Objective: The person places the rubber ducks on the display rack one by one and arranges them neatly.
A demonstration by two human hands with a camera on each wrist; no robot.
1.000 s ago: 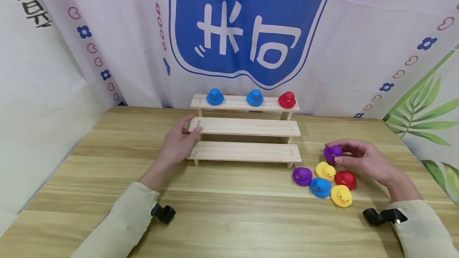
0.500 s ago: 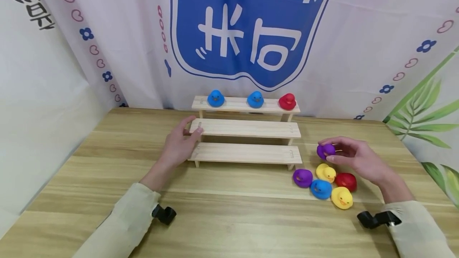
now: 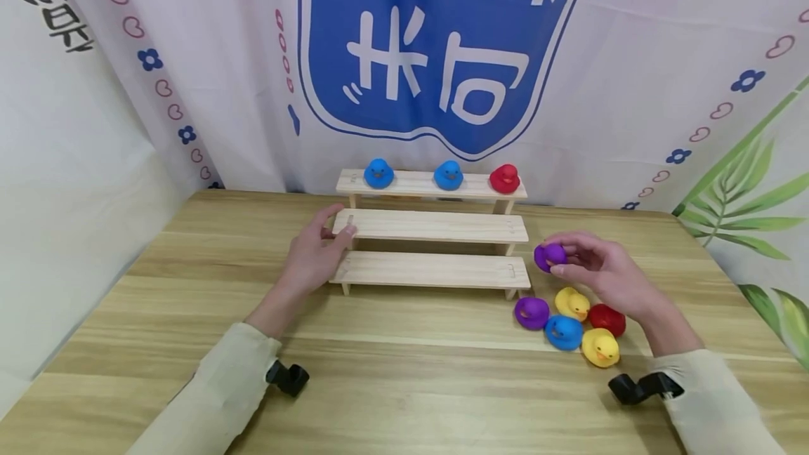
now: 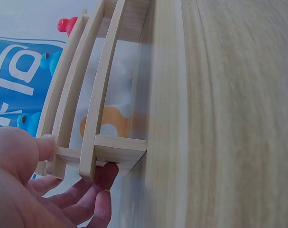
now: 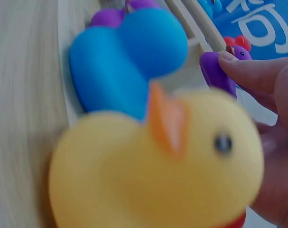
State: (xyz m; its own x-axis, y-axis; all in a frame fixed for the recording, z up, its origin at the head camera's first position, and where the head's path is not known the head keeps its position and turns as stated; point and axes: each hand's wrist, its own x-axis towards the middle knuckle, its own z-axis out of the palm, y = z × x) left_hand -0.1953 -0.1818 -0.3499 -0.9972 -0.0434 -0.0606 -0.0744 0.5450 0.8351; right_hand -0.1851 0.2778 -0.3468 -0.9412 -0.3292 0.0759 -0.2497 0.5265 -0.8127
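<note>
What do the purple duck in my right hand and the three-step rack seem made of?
Purple duck: probably rubber or vinyl, smooth with little shine, given its even colour and rounded form. Three-step rack: apparently pale wood, matt, perhaps unvarnished, with faint grain.

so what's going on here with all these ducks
A person's right hand holds a purple toy duck between thumb and fingers, just right of a three-tier wooden rack. The left hand grips the rack's left end. Two blue ducks and a red duck stand on the top tier. On the table sit another purple duck, a third blue duck, a second red duck and two yellow ducks.
</note>
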